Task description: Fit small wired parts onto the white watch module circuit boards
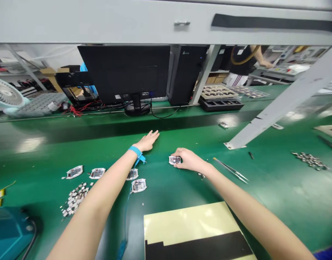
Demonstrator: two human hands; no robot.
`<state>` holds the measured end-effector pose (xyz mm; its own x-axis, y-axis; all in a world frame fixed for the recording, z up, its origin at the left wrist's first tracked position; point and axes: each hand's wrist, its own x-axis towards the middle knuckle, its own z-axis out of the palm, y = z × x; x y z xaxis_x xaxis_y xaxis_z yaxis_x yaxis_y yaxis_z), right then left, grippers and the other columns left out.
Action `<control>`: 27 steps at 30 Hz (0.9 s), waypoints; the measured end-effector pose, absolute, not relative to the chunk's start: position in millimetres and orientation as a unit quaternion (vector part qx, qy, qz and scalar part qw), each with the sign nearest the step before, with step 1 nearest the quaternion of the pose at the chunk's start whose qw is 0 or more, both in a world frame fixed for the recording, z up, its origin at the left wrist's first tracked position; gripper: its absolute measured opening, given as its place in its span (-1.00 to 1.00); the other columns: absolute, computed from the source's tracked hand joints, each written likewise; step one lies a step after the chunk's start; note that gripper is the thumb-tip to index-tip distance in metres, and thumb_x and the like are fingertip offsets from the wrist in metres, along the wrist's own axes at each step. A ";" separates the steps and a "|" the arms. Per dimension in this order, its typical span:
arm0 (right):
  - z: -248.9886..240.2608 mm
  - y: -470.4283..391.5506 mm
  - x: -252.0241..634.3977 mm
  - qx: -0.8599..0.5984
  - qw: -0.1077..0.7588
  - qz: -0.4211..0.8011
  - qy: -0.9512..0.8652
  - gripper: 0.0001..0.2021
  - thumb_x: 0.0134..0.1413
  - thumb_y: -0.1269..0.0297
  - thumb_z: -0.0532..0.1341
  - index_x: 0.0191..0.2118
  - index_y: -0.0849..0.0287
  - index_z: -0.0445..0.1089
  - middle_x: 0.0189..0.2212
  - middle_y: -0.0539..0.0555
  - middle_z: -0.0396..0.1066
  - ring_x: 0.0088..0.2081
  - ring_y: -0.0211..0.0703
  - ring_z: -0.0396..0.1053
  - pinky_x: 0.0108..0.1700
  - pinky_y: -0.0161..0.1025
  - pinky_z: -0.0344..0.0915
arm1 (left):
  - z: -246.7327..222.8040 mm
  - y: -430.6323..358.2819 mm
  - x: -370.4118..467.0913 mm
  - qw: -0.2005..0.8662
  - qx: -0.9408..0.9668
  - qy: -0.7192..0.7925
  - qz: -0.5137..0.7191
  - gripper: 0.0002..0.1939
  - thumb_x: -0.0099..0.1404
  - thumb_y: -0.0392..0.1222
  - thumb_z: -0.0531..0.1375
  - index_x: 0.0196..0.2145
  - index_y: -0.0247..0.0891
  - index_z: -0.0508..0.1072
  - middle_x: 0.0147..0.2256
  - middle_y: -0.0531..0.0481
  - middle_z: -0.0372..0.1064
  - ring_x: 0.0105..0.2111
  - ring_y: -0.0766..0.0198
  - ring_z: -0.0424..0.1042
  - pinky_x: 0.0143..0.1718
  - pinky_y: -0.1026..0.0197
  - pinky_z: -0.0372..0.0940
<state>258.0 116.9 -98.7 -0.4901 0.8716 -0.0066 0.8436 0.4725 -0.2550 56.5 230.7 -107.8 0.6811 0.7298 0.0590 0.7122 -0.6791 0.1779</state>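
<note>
My right hand [189,159] pinches a small white-framed electronic module [174,160] at its right side, on or just over the green mat. Up and to the left, my left hand [148,140] reaches out flat, fingers apart, holding nothing. A blue wrist strap [138,153] circles that wrist, its cord running down. Similar modules lie near my left forearm: one [139,185] in front, another [132,174] partly covered by the cord, and two more [97,173] [74,172] to the left. Tweezers [231,169] rest right of my right wrist.
Small metal parts are heaped at left [75,198] and at right [310,160]. A yellow and black sheet [187,220] lies in front. A slanted white post [282,97] stands on the right. Behind are a monitor [125,72], a computer tower [188,74] and a person [240,61].
</note>
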 end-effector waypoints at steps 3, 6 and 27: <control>-102.8 114.8 269.7 -0.532 0.070 0.102 -0.838 -0.58 -0.11 0.21 0.26 -0.08 0.24 0.32 -0.22 0.14 0.34 -0.16 -0.12 0.28 -0.12 -0.24 0.23 | -117.1 248.6 66.0 0.071 0.911 0.402 0.056 -0.69 0.26 -0.14 0.07 -0.07 -0.32 0.26 -0.09 -0.11 0.24 -0.16 0.20 0.31 -0.16 0.04 0.29; -99.1 109.2 284.2 -0.551 0.055 0.096 -0.827 -0.69 -0.01 0.20 0.20 -0.14 0.25 0.32 -0.21 0.09 0.32 -0.13 -0.17 0.26 -0.08 -0.17 0.22 | -109.7 248.9 63.1 0.065 0.903 0.419 0.067 -0.70 0.26 -0.14 0.06 -0.08 -0.32 0.26 -0.09 -0.11 0.24 -0.16 0.20 0.32 -0.17 0.04 0.29; -89.6 39.6 281.0 -0.606 0.357 0.315 -0.637 -0.80 0.03 0.19 0.06 -0.45 0.22 0.25 -0.61 -0.02 0.25 -0.57 -0.35 0.18 -0.54 -0.39 0.17 | -95.9 65.9 107.2 0.178 0.840 0.369 0.356 -0.74 0.12 -0.16 0.21 -0.23 -0.30 0.32 -0.34 0.01 0.37 -0.40 0.38 0.37 -0.33 0.32 0.31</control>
